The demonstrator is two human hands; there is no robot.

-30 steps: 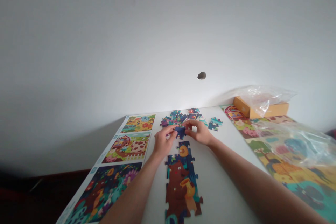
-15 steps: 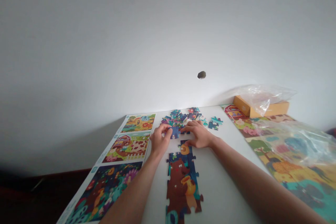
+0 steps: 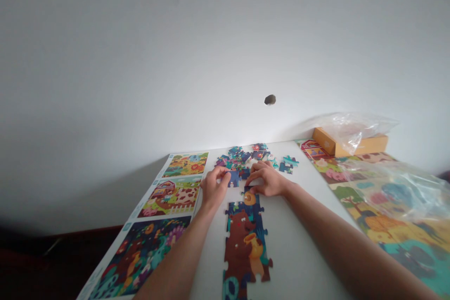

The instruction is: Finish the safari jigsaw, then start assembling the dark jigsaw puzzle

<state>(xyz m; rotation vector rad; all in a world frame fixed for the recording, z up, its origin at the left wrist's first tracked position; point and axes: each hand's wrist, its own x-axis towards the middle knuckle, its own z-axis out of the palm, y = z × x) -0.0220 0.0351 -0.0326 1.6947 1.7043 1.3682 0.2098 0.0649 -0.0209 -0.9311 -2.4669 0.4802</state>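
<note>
A blue jigsaw piece [image 3: 233,179] is pinched between the thumb and fingers of my left hand [image 3: 213,188], just short of the loose pile. My right hand [image 3: 267,181] is curled over the top end of the joined strip, its thumb and fingertips closed at the puzzle piece with a round tan shape [image 3: 250,198]. Below that piece runs the joined puzzle section [image 3: 241,248], showing a brown bear and a yellow jar. Loose puzzle pieces [image 3: 235,152] lie heaped beyond both hands, partly hidden by the fingers.
Left of my arms lies a sheet of printed pictures [image 3: 176,197]. A pair of pieces [image 3: 288,164] sits right of the heap. Farther right are a yellow box [image 3: 372,144], clear plastic wrapping [image 3: 351,129] and a picture poster [image 3: 379,215]. A white wall [image 3: 225,56] with a hole closes off the back.
The joined strip has shifted slightly, its upper end moving right. The right fingers have drawn in toward the strip's top piece. My left hand keeps the blue piece almost in place.
</note>
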